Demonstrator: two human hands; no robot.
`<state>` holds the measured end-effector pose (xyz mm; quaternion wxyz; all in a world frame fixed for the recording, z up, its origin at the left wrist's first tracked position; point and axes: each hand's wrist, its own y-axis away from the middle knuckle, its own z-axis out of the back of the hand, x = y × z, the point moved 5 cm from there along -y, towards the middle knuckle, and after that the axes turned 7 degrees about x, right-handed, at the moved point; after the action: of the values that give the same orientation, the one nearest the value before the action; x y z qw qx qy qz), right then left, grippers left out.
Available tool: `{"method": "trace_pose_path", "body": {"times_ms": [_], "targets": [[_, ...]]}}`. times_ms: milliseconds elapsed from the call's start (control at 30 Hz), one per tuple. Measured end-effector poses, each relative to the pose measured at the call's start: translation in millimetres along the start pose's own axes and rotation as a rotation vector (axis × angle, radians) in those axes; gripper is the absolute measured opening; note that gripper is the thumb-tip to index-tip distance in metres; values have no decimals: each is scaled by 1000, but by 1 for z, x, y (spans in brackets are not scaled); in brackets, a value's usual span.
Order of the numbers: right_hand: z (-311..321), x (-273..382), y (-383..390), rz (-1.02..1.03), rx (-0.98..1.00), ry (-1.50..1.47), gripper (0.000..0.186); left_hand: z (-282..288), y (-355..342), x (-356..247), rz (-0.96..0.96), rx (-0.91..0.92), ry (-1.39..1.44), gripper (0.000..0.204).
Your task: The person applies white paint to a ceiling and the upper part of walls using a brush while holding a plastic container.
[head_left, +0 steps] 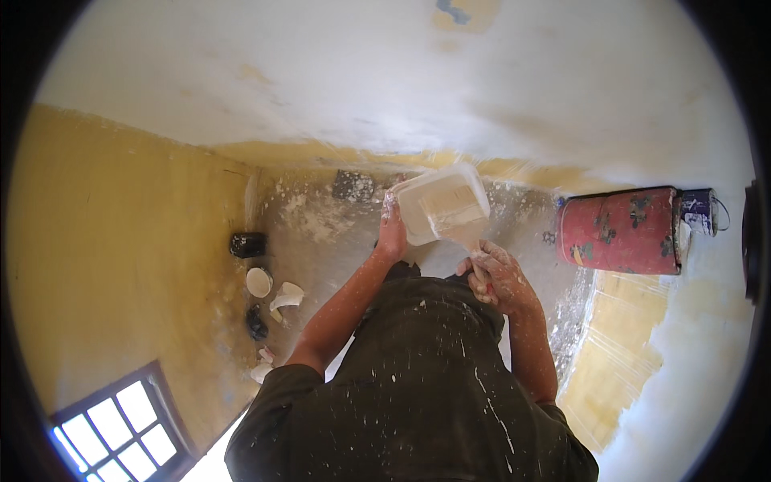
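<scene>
My left hand (pixel 392 229) grips the left edge of a white square plastic tub (pixel 426 229) held out in front of me, tilted so its inside shows. My right hand (pixel 498 277), speckled with white paste, is closed around the handle of a wide putty knife (pixel 456 210) whose blade reaches into the tub. The tub holds pale filler. Both forearms come up from my dark, paint-spattered shirt (pixel 418 386) below.
A white-patched wall (pixel 361 72) fills the top; a yellow wall (pixel 120 265) stands at left with a window (pixel 120 426). A red drum (pixel 618 230) with a dark can (pixel 697 210) sits at right. Small containers (pixel 259 281) and scraps litter the dusty floor (pixel 321 241).
</scene>
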<state>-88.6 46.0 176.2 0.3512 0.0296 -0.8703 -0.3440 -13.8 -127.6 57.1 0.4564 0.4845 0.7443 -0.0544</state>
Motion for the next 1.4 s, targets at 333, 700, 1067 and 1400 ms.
{"method": "trace_pose_path", "body": {"times_ms": [333, 700, 1067, 1400], "targets": [[-59, -35, -70, -209, -6, -260, 4, 109, 4, 9, 73, -79, 49, 45], [-82, -34, -92, -281, 78, -223, 3, 127, 9, -10, -112, -65, 39, 47], [-94, -50, -103, -244, 22, 43, 16, 193, -1, 2, -116, -184, -250, 50], [-127, -109, -177, 261, 50, 453, 41, 255, -6, -68, 9, -114, 97, 51]]}}
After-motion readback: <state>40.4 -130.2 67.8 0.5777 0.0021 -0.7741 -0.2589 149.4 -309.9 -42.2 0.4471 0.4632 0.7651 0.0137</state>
